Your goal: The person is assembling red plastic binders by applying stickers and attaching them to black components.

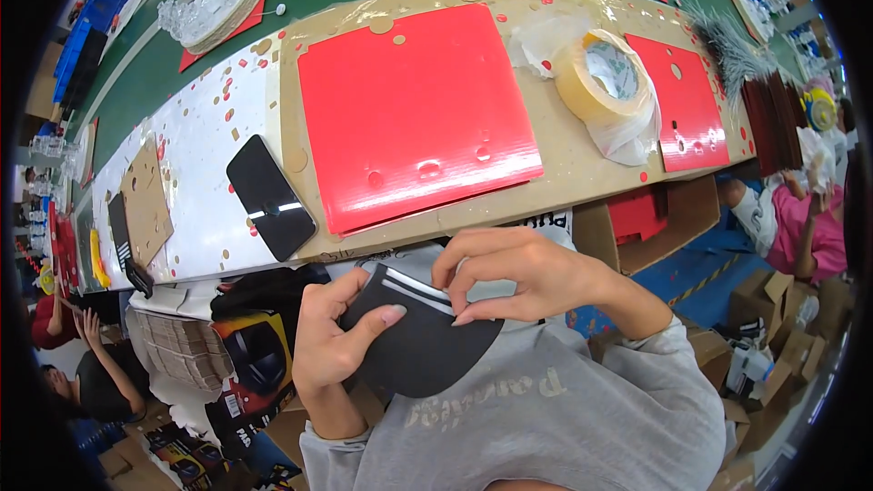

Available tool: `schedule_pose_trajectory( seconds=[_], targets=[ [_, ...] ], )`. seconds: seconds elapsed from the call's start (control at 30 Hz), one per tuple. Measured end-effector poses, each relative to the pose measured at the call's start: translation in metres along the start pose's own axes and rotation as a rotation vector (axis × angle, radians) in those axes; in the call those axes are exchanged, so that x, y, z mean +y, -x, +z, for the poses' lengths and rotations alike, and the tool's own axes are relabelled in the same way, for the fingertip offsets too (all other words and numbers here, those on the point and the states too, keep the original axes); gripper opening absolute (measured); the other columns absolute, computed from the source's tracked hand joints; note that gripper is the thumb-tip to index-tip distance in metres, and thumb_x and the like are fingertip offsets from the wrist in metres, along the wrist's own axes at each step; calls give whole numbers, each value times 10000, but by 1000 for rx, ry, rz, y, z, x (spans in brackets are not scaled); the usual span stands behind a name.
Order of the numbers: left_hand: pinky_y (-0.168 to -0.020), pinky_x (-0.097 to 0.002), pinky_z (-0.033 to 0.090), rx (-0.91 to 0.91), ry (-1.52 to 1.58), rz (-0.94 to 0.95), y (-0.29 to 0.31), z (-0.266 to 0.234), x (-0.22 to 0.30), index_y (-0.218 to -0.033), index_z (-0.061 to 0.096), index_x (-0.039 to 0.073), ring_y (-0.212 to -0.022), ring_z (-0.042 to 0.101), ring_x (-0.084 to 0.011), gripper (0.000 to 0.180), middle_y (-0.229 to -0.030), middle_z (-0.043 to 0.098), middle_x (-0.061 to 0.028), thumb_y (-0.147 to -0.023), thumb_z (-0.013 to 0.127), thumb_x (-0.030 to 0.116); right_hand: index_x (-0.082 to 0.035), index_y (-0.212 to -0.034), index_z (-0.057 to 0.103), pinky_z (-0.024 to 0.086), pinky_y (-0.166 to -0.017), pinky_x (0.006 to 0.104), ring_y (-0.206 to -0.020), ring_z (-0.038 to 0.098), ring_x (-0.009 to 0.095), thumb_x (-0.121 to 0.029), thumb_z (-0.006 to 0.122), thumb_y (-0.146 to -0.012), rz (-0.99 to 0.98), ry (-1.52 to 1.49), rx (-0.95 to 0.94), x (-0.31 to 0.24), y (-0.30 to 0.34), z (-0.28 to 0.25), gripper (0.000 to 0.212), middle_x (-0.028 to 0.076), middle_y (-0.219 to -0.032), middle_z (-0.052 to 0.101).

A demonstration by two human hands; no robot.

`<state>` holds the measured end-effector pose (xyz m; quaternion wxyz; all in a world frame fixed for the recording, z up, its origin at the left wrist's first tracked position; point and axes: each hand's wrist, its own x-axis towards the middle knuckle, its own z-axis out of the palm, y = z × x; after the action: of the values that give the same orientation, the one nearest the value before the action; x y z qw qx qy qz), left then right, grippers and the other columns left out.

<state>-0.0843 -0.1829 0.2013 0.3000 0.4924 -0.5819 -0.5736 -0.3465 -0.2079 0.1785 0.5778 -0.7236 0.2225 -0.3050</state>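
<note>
A black flat piece with a rounded edge is held in front of my grey shirt, above my lap. My left hand is closed on its left side, thumb on top and fingers behind. Two narrow white strips run side by side along its upper edge. At the right end of these strips, my right hand pinches with thumb and forefinger against the white strip. Its other fingers are bent above the piece.
On the bench lie a large red board, a black phone, a roll of yellowish tape and a smaller red board. Red and brown scraps are scattered about. An open carton stands below the bench edge. Other people sit at both sides.
</note>
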Motion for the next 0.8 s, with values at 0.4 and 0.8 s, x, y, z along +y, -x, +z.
schedule_pose_trajectory(
  seconds=[0.4,0.8],
  targets=[
    [-914,-426,552,206,-612,436,-17,11,-10,-1060,597,-103,-1282,575,-439,281,-1393,588,-243,-822,713,-8,-42,-882,762,488,-962,323,-1072,652,185,-174,784,-843,151,452,506,34,-100,-91,139,76,-1218,673],
    [-953,-428,521,339,-633,368,-23,25,-32,-1280,586,-59,-1283,585,-412,449,-1368,614,-228,-843,677,-17,-41,-883,757,437,-1072,416,-1280,495,286,-215,773,-853,174,701,428,50,-121,-30,177,89,-1309,614]
  ],
)
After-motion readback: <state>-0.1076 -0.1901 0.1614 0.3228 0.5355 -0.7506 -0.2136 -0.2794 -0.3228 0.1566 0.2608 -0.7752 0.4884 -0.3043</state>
